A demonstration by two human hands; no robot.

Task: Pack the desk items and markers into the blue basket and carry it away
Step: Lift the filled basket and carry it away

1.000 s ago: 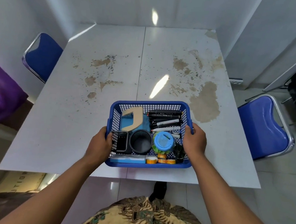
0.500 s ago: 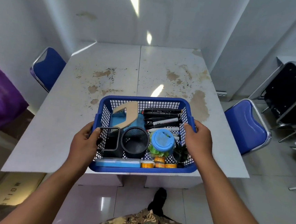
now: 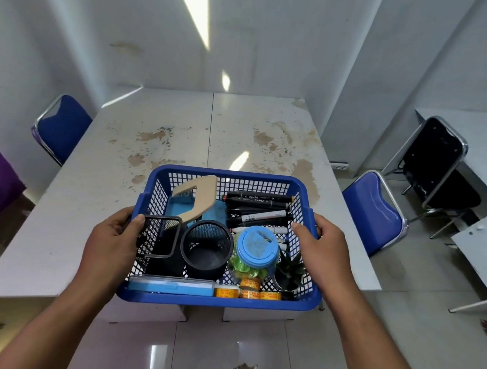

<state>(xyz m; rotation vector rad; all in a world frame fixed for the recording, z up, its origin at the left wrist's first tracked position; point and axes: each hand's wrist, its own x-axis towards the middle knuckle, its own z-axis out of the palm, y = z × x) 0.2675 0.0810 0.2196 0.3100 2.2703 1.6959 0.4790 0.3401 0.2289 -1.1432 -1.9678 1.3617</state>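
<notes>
So the packing part looks done and this is the carry-away step. Nearest the camera there's shiny tiled floor [image 3: 205, 353] and two forearms reaching out. The left hand [image 3: 112, 240] is wrapped round the left rim of the blue basket [image 3: 216, 300], with its thumb over the top, right against the square black mesh holder [image 3: 161, 239]. The right hand [image 3: 322, 251] is clamped on the right rim the same way, thumb inside. The basket seems to be held up in the air, hanging over the near edge of the worktop [image 3: 112, 171] rather than sitting on it.

Inside, along the near wall, are a flat light-blue case [image 3: 170, 285] and some little orange rolls [image 3: 248, 292], with a small potted plant [image 3: 290, 270] in the near right corner. Behind those sit the square holder, a round black mesh cup [image 3: 206, 249] and a blue-lidded jar [image 3: 257, 246]. At the far side the markers [image 3: 259, 209] are stacked lying flat on the right, and a beige-handled desk tool [image 3: 198, 196] leans on the left.

Nothing loose shows on the stained worktop beyond, so there's probably nothing left to pack. A blue chair [image 3: 62, 125] sits far left and another blue chair [image 3: 373, 211] is on the right.

The next move is likely to keep it level, turn and walk off, steering clear of that right chair. The plant and the tall cups look like the bits that would tip if the basket tilts.
</notes>
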